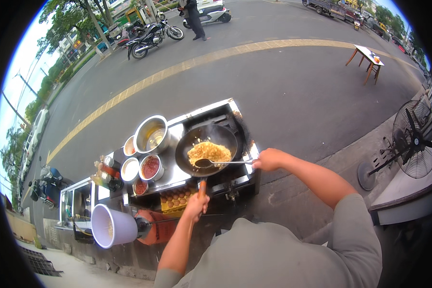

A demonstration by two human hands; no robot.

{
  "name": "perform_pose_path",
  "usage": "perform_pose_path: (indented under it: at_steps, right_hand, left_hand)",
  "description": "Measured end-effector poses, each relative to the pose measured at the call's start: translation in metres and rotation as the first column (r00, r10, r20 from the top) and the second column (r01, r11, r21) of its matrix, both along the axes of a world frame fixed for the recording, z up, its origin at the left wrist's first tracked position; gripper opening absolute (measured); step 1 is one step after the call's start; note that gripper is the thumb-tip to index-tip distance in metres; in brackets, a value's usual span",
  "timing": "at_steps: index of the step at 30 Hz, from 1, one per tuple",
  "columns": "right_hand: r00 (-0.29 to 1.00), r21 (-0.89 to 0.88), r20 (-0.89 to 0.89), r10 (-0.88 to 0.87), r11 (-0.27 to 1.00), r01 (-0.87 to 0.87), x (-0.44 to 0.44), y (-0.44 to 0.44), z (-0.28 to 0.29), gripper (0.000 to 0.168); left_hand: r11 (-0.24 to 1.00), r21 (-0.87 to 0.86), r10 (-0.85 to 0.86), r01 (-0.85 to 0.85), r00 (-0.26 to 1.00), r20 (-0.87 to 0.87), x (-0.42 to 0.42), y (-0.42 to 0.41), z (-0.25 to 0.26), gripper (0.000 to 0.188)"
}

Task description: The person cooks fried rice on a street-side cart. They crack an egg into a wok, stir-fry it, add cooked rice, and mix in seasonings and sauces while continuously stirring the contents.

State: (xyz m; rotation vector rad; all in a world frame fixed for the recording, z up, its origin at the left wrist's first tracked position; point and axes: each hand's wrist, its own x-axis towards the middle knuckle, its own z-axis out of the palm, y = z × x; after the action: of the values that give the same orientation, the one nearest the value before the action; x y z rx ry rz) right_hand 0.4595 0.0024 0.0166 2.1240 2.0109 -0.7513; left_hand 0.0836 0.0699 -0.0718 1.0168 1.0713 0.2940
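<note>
A dark wok (pixel 181 151) sits over the burner of a steel street-cooking stand, slightly tilted. My left hand (pixel 196 207) grips its orange-brown wooden handle (pixel 202 189) from the near side. In the wok lies a mound of yellow fried rice (pixel 210 151), with a little steam or smoke above it. My right hand (pixel 268 159) holds the long metal shaft of a ladle (pixel 203 163). The ladle's dark bowl rests at the near edge of the rice, inside the wok.
Left of the wok stand a metal pot of yellowish liquid (pixel 152 135), a bowl of red sauce (pixel 151 167), a bowl of white seasoning (pixel 130 169) and bottles (pixel 108 167). Below are egg trays (pixel 174 201), a pale bucket (pixel 113 226) and an orange gas cylinder (pixel 160 226). A fan (pixel 414 140) stands right.
</note>
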Motion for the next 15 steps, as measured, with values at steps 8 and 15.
perform_pose_path:
  at_steps: [8, 15]
  right_hand:
    - [0.988, 0.288, 0.037, -0.149, 0.948, 0.132, -0.02, -0.019, 0.009, 0.036]
    - [0.988, 0.141, 0.118, -0.103, 0.986, 0.086, -0.019, -0.012, 0.014, 0.037]
  left_hand:
    - [0.996, 0.064, 0.071, -0.068, 0.996, -0.061, -0.03, -0.06, 0.007, 0.014]
    - [0.999, 0.052, -0.011, 0.014, 0.999, -0.048, 0.012, 0.004, 0.015, 0.013]
